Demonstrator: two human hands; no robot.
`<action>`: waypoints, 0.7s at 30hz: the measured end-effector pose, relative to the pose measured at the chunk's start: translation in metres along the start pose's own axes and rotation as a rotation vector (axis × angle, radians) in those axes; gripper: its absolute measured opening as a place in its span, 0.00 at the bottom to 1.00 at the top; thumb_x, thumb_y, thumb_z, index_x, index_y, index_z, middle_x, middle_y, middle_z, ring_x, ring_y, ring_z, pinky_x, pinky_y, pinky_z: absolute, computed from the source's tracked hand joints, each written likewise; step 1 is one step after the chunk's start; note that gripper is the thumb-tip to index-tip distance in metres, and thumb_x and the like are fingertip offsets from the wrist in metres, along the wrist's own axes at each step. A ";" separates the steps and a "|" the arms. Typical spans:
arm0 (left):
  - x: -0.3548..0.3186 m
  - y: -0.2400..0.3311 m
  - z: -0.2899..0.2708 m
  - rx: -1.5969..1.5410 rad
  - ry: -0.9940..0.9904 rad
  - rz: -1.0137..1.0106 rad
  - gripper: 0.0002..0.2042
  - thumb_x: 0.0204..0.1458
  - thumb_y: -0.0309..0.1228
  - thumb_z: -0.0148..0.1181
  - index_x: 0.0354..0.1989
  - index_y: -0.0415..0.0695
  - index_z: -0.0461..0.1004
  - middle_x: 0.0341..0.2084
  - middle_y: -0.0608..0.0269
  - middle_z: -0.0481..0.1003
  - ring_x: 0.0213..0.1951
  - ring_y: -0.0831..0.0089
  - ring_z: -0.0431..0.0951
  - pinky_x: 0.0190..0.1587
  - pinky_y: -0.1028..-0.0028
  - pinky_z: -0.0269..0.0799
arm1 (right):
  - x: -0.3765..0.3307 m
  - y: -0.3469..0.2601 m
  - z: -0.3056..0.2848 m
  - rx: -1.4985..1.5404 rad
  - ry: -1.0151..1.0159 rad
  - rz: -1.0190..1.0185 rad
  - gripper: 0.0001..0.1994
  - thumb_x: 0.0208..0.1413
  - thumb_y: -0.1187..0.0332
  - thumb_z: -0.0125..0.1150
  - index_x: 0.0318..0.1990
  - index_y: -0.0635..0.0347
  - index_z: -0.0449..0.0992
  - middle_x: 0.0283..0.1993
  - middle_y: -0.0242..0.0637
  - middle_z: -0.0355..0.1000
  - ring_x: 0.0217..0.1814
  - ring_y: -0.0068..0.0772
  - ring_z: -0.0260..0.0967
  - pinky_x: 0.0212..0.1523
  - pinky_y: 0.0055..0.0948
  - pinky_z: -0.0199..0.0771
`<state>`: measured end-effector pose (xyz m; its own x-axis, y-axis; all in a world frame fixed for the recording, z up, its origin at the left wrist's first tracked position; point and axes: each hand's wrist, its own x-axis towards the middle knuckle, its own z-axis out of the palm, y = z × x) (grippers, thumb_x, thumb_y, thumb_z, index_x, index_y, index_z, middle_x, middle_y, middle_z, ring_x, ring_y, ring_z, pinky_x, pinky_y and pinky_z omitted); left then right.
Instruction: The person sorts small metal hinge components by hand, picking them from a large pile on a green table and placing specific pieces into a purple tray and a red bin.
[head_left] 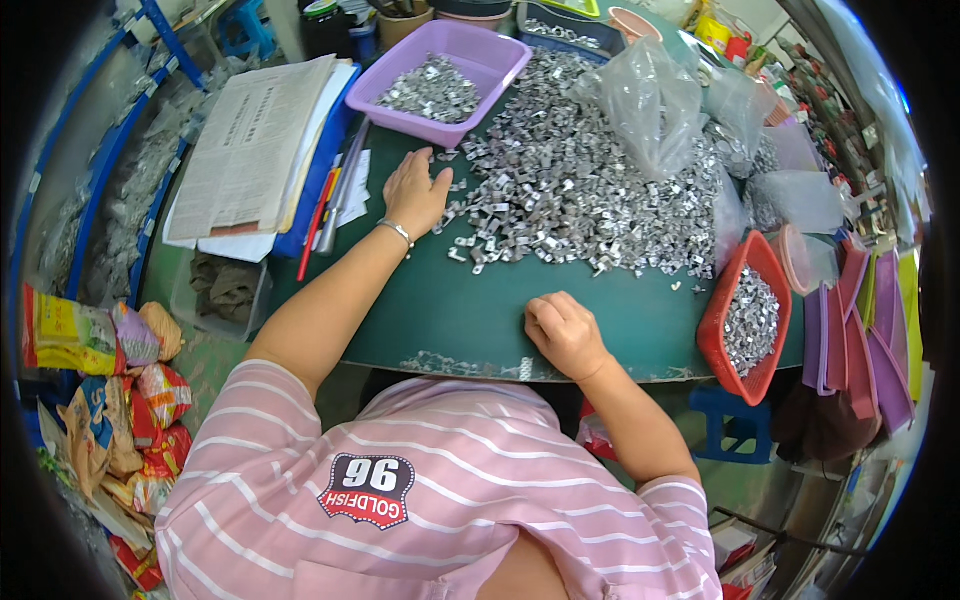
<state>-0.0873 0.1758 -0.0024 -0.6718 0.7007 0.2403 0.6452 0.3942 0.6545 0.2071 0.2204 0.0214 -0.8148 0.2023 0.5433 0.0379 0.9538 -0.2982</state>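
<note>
A wide pile of small bent silver metal clips (590, 200) covers the middle and far right of the green table (430, 310). My left hand (416, 190) lies at the pile's left edge, fingers stretched forward and thumb apart; I see nothing held in it. Just beyond its fingertips stands a purple plastic basin (445, 125) with more clips in it. Close to the table's near edge rests my right hand (565, 333), its fingers curled into a fist. Whether anything is inside that fist is hidden.
Left of my left hand lie a stack of papers (255, 150), a blue folder (322, 165) and a red pen (318, 225). A red basket (712, 330) of clips sits at the right edge. Clear plastic bags (650, 110) cover part of the pile. Blue shelving (100, 160) stands left.
</note>
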 end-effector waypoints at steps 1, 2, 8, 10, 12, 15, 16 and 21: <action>0.001 0.004 0.009 -0.002 0.023 0.043 0.25 0.59 0.42 0.55 0.59 0.39 0.67 0.59 0.47 0.69 0.62 0.52 0.67 0.64 0.58 0.60 | -0.001 0.001 -0.004 0.036 0.038 0.065 0.11 0.44 0.80 0.67 0.35 0.59 0.74 0.30 0.37 0.72 0.30 0.41 0.72 0.31 0.35 0.75; -0.005 0.007 0.017 0.003 0.039 0.078 0.24 0.59 0.42 0.54 0.58 0.39 0.68 0.59 0.47 0.70 0.62 0.52 0.67 0.63 0.58 0.60 | -0.004 0.005 -0.011 0.023 0.091 0.128 0.10 0.44 0.80 0.67 0.35 0.59 0.74 0.30 0.38 0.73 0.30 0.40 0.72 0.31 0.34 0.76; -0.056 0.050 0.027 -0.106 0.032 0.126 0.21 0.59 0.41 0.54 0.55 0.40 0.69 0.58 0.50 0.68 0.61 0.52 0.65 0.62 0.55 0.58 | -0.056 0.088 -0.138 -0.429 0.596 0.562 0.05 0.51 0.77 0.66 0.35 0.61 0.78 0.31 0.33 0.76 0.29 0.26 0.71 0.30 0.24 0.72; -0.059 0.057 0.032 -0.137 0.028 0.097 0.21 0.59 0.41 0.55 0.55 0.40 0.69 0.58 0.50 0.67 0.61 0.51 0.65 0.62 0.55 0.58 | -0.085 0.129 -0.194 -0.619 0.737 0.517 0.05 0.55 0.74 0.65 0.37 0.64 0.78 0.33 0.35 0.77 0.31 0.27 0.73 0.34 0.25 0.74; -0.060 0.060 0.037 -0.149 0.027 0.089 0.21 0.59 0.41 0.55 0.55 0.40 0.69 0.58 0.50 0.67 0.60 0.50 0.65 0.62 0.55 0.57 | -0.123 0.161 -0.236 -0.709 0.504 0.853 0.10 0.58 0.65 0.65 0.39 0.64 0.79 0.38 0.42 0.78 0.37 0.37 0.77 0.41 0.33 0.76; -0.059 0.054 0.036 -0.216 0.020 0.089 0.21 0.60 0.40 0.54 0.55 0.38 0.69 0.58 0.47 0.67 0.60 0.50 0.64 0.63 0.57 0.57 | -0.129 0.162 -0.233 -0.918 0.291 0.698 0.11 0.58 0.65 0.65 0.42 0.64 0.81 0.46 0.46 0.78 0.50 0.47 0.75 0.52 0.39 0.72; -0.063 0.053 0.038 -0.258 0.039 0.066 0.20 0.61 0.40 0.54 0.55 0.38 0.68 0.58 0.46 0.66 0.60 0.50 0.64 0.64 0.58 0.57 | -0.115 0.149 -0.218 -0.834 0.339 0.603 0.08 0.58 0.69 0.63 0.40 0.64 0.80 0.44 0.46 0.78 0.48 0.48 0.75 0.52 0.39 0.71; -0.082 0.077 0.040 -0.523 0.045 -0.001 0.20 0.61 0.35 0.55 0.57 0.35 0.67 0.59 0.44 0.65 0.64 0.53 0.62 0.67 0.61 0.54 | -0.053 0.023 -0.106 0.068 -0.157 0.430 0.17 0.42 0.78 0.71 0.44 0.60 0.78 0.44 0.44 0.72 0.45 0.47 0.72 0.46 0.39 0.73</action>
<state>0.0321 0.1723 -0.0004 -0.6947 0.6697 0.2623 0.3841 0.0371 0.9226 0.3123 0.2547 0.0687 -0.8114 0.5351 0.2350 0.3577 0.7727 -0.5244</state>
